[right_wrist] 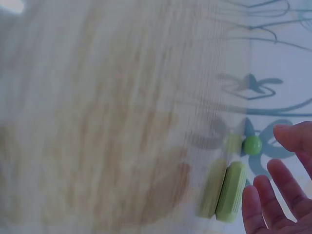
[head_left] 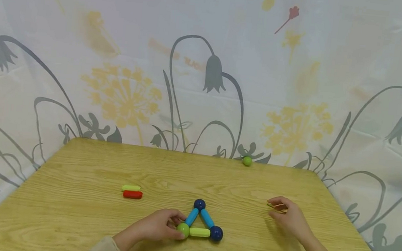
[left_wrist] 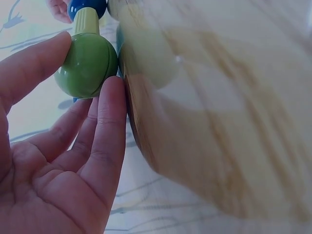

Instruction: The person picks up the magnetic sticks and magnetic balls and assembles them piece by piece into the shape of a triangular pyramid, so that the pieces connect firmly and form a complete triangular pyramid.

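right wrist view: a ribbed light green rod (right_wrist: 231,191) lies by the fingers; the head view mostly hides it.
left wrist view: a seam shows on the frame's green ball (head_left: 183,231), too small to tell from the head.
triangular frame (head_left: 208,218): glossy, flat on the counter (head_left: 167,170), midway along its near edge.
left hand (head_left: 156,224): thumb and fingers pinch the frame's green ball.
right hand (head_left: 288,218): thumb and fingers apart around the light green rod, towards the counter's right edge; contact cannot be told.
balls: four; two navy balls (head_left: 216,233), two green, including a loose green ball (head_left: 247,160) at the far edge.
rods: six; two blue rods (head_left: 191,217) and one yellow-green rod (head_left: 199,232) in the frame, the light green one, plus a red rod (head_left: 132,194) and a lime rod (head_left: 131,188) side by side, towards the left edge.
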A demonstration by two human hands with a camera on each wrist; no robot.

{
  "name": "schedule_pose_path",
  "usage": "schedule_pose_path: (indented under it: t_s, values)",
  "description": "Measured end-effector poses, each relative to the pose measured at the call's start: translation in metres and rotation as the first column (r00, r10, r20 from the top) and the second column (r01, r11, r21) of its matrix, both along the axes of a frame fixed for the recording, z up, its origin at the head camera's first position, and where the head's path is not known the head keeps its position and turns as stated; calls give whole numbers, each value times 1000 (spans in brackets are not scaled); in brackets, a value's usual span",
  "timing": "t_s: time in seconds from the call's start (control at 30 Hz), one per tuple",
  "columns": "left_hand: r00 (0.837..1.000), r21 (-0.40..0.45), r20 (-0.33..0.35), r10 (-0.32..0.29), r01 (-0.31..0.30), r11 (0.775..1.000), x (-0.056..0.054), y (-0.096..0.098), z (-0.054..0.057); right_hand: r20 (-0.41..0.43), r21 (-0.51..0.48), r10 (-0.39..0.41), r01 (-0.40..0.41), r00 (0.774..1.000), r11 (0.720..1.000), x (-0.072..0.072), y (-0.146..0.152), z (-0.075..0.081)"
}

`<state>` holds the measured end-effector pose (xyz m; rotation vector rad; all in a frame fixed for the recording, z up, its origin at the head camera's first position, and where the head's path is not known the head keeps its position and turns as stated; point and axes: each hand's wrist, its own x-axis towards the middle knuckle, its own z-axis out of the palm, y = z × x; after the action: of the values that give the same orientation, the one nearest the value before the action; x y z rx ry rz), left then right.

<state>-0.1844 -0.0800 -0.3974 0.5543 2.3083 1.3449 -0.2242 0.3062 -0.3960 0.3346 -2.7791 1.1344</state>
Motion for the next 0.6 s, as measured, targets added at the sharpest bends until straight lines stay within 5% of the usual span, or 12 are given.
schedule_pose_path:
  t_s: [0.27, 0.6]
  values:
    - [1000, -3, 11, -9, 9, 1000, -1, 1, 1, -51, 77, -73, 77, 996, 994, -8, 9, 1]
    - [1000, -12, 4, -11, 11, 1000, -3, 0, -2, 45, 117, -36, 31, 998, 993, -21, 17, 0]
